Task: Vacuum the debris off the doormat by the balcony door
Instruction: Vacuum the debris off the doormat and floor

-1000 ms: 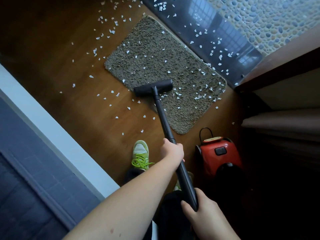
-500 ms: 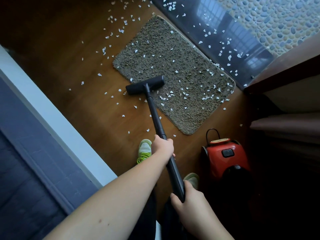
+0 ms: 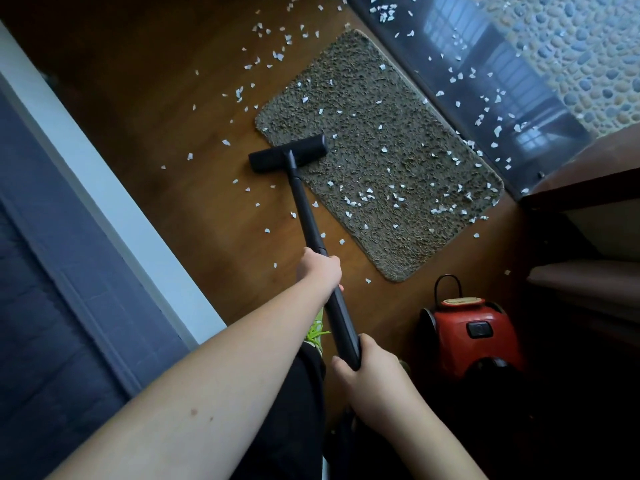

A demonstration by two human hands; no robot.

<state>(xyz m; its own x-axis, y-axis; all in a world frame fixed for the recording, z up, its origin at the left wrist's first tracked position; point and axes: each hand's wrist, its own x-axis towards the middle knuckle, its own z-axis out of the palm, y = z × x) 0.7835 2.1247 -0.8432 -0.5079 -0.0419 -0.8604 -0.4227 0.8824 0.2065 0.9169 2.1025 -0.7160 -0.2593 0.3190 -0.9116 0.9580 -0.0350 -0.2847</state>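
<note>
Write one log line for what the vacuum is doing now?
hands: left, right grip wand | floor head: half on doormat edge | white debris: remains on mat

Shaggy doormat (image 3: pixel 377 157) w/ white debris (image 3: pixel 367 197), nozzle (image 3: pixel 288 157) at edge

A home by a balcony door — wood floor (image 3: pixel 145 109), doormat (image 3: pixel 381 161), canister vacuum (image 3: pixel 474 334).

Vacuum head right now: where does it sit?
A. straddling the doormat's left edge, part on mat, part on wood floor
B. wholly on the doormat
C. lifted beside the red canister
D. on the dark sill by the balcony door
A: the vacuum head has its right end over the doormat and its left end on the wood floor.
</note>
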